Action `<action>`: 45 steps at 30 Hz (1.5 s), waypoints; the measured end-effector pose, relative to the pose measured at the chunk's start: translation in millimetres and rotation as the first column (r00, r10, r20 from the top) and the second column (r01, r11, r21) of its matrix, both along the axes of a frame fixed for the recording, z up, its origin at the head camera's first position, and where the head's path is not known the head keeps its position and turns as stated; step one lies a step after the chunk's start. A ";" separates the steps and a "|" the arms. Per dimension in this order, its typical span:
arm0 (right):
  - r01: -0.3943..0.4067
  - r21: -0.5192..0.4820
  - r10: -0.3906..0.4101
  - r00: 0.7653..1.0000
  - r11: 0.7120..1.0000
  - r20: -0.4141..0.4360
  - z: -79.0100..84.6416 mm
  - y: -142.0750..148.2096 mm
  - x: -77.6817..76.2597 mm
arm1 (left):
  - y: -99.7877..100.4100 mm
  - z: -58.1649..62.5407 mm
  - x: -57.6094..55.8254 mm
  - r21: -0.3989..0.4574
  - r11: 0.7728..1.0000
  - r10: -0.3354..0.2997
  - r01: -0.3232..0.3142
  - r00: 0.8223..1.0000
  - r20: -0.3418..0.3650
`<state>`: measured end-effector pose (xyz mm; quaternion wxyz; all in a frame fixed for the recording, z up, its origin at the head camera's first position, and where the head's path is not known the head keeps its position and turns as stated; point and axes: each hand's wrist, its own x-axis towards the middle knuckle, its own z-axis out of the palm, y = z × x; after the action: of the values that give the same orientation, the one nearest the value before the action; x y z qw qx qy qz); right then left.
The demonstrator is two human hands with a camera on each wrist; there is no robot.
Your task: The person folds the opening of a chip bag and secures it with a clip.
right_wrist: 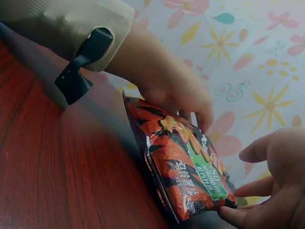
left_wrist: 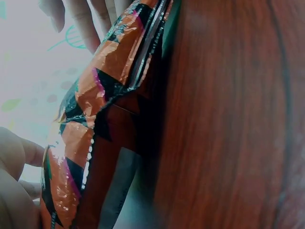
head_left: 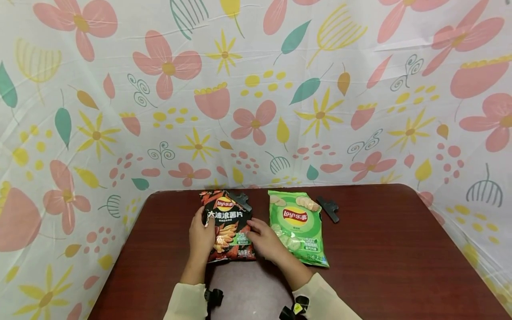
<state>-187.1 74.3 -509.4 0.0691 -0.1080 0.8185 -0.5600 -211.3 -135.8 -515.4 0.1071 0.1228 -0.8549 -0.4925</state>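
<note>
A black and orange-red bag of Lay's chips (head_left: 230, 226) lies between my two hands, its printed front facing up. My left hand (head_left: 202, 235) grips its left edge, with the thumb on the front. At the right edge, my right hand (head_left: 266, 240) holds the side with bent fingers; in the right wrist view one finger (right_wrist: 255, 151) stands off the bag. A dark clip (head_left: 241, 201) lies slantwise at the bag's upper right corner; I cannot tell whether it clamps the bag. The left wrist view shows the bag's crimped end (left_wrist: 90, 157) close up.
To the right lies a green Lay's bag (head_left: 296, 226), slightly turned, next to my right hand. Another dark clip (head_left: 329, 210) is beside its upper right corner. Both bags are on a dark red-brown table (head_left: 380, 249), with a flower-printed cloth (head_left: 256, 120) hanging behind it.
</note>
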 end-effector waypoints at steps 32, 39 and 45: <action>-0.083 0.072 0.081 0.996 0.994 0.029 -3.2 0.6 1.5 | -4.7 -4.9 2.7 -0.178 0.977 -0.097 0.115 0.989 0.112; -0.071 0.071 0.070 0.997 0.995 0.017 -2.8 -0.3 2.3 | -5.9 -3.2 2.9 -0.172 0.980 -0.085 0.102 0.991 0.104; -0.055 0.023 0.055 0.998 0.998 -0.002 -2.8 0.4 1.0 | -5.8 0.8 3.8 -0.193 0.979 -0.068 0.071 0.997 0.025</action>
<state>-186.1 74.7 -512.2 0.0845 -0.1304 0.8217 -0.5483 -207.5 -141.7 -514.6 0.0936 0.0862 -0.9036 -0.4090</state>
